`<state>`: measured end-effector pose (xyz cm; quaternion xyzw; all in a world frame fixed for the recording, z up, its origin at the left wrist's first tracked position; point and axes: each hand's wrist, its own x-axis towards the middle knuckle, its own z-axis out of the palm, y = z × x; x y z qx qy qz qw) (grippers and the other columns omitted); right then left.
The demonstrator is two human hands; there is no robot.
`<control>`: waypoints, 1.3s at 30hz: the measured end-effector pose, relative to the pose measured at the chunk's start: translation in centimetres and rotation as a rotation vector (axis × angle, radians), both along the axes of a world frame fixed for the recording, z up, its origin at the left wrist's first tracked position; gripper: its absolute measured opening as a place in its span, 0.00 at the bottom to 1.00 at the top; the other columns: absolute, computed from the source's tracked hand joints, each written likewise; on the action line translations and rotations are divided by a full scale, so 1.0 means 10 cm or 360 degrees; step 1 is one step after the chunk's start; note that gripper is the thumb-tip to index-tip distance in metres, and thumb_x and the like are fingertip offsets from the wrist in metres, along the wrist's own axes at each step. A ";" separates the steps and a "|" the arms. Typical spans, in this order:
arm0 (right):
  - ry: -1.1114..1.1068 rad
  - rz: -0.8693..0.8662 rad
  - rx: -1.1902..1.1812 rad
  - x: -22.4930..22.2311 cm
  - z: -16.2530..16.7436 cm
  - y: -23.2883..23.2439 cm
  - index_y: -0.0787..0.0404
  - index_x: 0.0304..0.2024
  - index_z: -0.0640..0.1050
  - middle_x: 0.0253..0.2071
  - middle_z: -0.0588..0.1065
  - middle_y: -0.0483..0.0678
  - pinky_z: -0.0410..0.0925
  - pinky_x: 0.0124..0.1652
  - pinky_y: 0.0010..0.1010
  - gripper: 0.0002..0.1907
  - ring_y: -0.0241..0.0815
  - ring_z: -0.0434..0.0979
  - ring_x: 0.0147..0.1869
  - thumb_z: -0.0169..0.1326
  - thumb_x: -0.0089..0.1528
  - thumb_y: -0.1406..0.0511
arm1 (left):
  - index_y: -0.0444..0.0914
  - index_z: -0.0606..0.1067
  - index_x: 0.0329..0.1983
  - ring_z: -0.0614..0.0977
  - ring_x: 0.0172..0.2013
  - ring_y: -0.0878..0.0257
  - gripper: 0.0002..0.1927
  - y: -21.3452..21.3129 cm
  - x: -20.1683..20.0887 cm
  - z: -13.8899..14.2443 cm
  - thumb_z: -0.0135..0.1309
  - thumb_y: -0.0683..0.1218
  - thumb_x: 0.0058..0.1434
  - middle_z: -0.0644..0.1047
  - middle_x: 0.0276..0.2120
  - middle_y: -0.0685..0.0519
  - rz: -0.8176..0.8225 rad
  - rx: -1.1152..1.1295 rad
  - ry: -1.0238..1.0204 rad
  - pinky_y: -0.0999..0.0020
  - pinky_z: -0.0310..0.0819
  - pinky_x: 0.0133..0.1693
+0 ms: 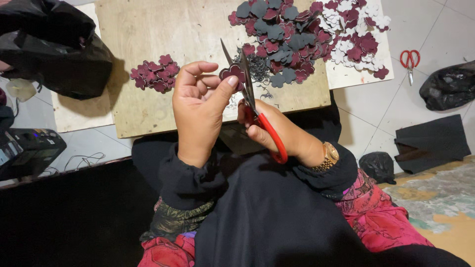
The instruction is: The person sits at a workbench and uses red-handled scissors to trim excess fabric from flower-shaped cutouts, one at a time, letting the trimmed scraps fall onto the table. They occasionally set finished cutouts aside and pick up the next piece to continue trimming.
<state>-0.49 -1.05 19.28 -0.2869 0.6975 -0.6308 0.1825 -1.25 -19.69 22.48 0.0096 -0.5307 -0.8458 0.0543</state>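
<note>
My left hand (pixel 198 106) pinches a small maroon flower-shaped cutout (pixel 233 73) between thumb and fingers. My right hand (pixel 282 133) grips red-handled scissors (pixel 257 116), whose blades point up and sit open around the cutout's edge. Both hands hover over my lap in front of a wooden board (pixel 163 29). A small pile of maroon cutouts (pixel 156 74) lies on the board to the left of my left hand. A large heap of maroon, grey and white cutouts (pixel 311 34) spreads across the board's far right.
A black plastic bag (pixel 49 49) sits at the far left. A second pair of red scissors (pixel 409 62) lies on the tiled floor at right, beside another black bag (pixel 448 89) and dark sheet material (pixel 430 143). A dark device (pixel 27 151) rests at left.
</note>
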 end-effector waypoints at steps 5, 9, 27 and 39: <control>0.0008 -0.0039 0.0023 -0.01 0.00 0.00 0.63 0.48 0.68 0.41 0.67 0.44 0.66 0.46 0.28 0.41 0.36 0.66 0.45 0.44 0.65 0.32 | 0.33 0.68 0.52 0.82 0.39 0.68 0.17 0.04 0.00 -0.01 0.60 0.32 0.65 0.77 0.38 0.52 0.0056 -0.0050 0.0011 0.77 0.78 0.42; 0.0026 -0.0064 0.0029 0.00 -0.01 -0.01 0.62 0.48 0.68 0.40 0.67 0.43 0.66 0.44 0.27 0.41 0.35 0.66 0.43 0.43 0.65 0.31 | 0.34 0.68 0.51 0.81 0.39 0.69 0.17 0.06 0.01 -0.03 0.62 0.32 0.65 0.76 0.39 0.53 0.0097 -0.0098 0.0042 0.77 0.77 0.43; -0.0116 -0.0035 0.0028 -0.01 -0.06 0.05 0.59 0.40 0.69 0.34 0.65 0.38 0.63 0.38 0.21 0.40 0.29 0.63 0.39 0.44 0.62 0.29 | 0.35 0.67 0.49 0.80 0.39 0.70 0.16 -0.05 0.01 0.02 0.61 0.31 0.65 0.76 0.39 0.53 0.0015 -0.0063 0.0050 0.78 0.77 0.43; -0.0118 0.0054 0.0006 -0.03 -0.04 0.05 0.59 0.41 0.70 0.36 0.66 0.39 0.63 0.39 0.22 0.42 0.30 0.64 0.39 0.44 0.61 0.28 | 0.35 0.67 0.47 0.83 0.39 0.68 0.16 -0.10 0.01 0.03 0.61 0.31 0.64 0.78 0.38 0.50 -0.0060 -0.0086 0.0013 0.75 0.80 0.44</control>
